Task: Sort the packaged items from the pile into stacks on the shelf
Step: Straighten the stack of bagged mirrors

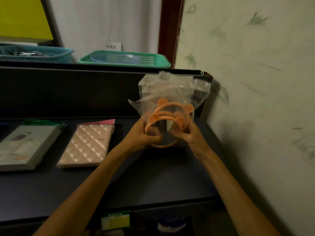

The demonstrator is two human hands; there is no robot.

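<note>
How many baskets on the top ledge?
2: a blue basket at the left end, cut off by the frame edge, and a green basket to its right, before the paper sign. More may sit out of frame.

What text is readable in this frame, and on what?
"补货区": white sign card standing against the wall behind the green basket.
Green and yellow shelf-edge tag: printed, too blurred to read.
Grey package on the shelf: small orange mark and pictures, no legible text.
Pink quilted package: no text visible.
Bagged orange headbands held by left hand and right hand: no text visible.
</note>
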